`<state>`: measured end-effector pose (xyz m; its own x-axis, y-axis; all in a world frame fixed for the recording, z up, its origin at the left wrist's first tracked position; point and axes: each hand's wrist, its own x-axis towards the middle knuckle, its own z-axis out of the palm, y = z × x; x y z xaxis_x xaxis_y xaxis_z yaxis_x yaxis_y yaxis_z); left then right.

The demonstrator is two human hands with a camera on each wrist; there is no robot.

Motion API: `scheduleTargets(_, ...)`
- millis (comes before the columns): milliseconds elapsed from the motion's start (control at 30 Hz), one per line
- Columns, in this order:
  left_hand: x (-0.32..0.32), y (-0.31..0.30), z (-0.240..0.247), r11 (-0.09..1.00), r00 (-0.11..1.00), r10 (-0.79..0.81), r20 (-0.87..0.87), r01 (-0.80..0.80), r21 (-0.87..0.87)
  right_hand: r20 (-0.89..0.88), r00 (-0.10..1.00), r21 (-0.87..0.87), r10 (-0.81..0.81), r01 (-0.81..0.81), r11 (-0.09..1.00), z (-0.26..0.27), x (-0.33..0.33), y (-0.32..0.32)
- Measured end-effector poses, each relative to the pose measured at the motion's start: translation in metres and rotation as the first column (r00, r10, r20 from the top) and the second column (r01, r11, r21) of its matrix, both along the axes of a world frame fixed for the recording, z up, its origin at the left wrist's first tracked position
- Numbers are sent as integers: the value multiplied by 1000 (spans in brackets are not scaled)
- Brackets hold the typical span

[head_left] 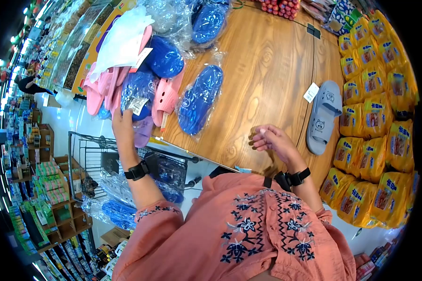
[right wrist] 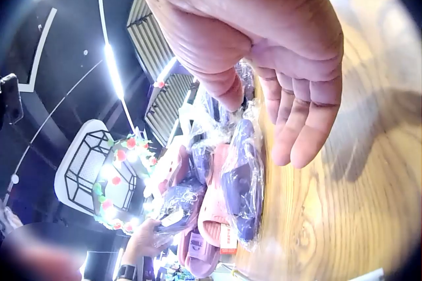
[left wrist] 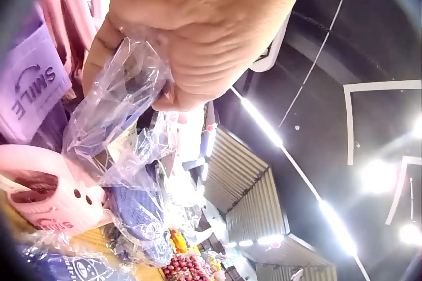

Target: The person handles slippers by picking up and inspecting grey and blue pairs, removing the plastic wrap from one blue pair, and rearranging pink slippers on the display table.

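My left hand (head_left: 123,129) pinches the clear wrap of a bagged blue slipper (head_left: 138,91) at the pile's near edge; in the left wrist view the fingers grip crumpled plastic (left wrist: 122,106). Beside it are a pink slipper (head_left: 166,96) and a purple one (head_left: 143,131). Another bagged blue slipper (head_left: 200,99) lies flat on the wooden table (head_left: 248,70). Above the table my right hand (head_left: 276,143) holds nothing, its fingers loosely bent, also in the right wrist view (right wrist: 264,50). Toward the right lies a grey slipper (head_left: 323,117) with a white tag (head_left: 311,92).
Yellow packets (head_left: 373,117) are stacked along the right. A black cart (head_left: 103,159) with bagged blue items (head_left: 119,210) stands below the table's left edge. More wrapped slippers (head_left: 208,23) and red net-bagged items (head_left: 280,8) lie at the far side.
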<state>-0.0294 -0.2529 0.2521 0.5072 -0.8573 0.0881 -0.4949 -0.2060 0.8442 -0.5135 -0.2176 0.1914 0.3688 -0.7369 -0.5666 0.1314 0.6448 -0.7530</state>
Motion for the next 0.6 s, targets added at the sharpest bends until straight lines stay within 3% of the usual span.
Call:
scheduleTargets(133, -14, 6, 7, 998, 990, 19, -143, -11, 59, -1, 1000, 19, -10, 10, 1000, 3, 1, -2)
scheduleTargets(167, -11, 7, -1, 997, 998, -71, -1, 71, 35, 2, 1000, 19, -7, 7, 1000, 1, 0, -3)
scheduleTargets(267, -39, 9, 29, 986, 964, -162, 210, 148, 80, 12, 1000, 24, -6, 5, 1000, -2, 1, -3)
scheduleTargets(300, -42, 10, 42, 976, 945, -117, 307, 52, 213, 14, 1000, 24, -5, 5, 1000, -3, 0, -3)
scheduleTargets(433, -29, -4, 66, 998, 962, 50, 268, -60, 28, 12, 1000, 25, -11, 11, 1000, -3, -2, -4)
scheduleTargets(533, -32, -14, 91, 986, 943, 60, 328, -5, -166, 17, 1000, 23, -18, 17, 1000, -1, -3, -4)
scheduleTargets(600, -33, -26, 110, 980, 915, 23, 403, 59, -190, 15, 999, 19, -28, 28, 999, -1, -2, -4)
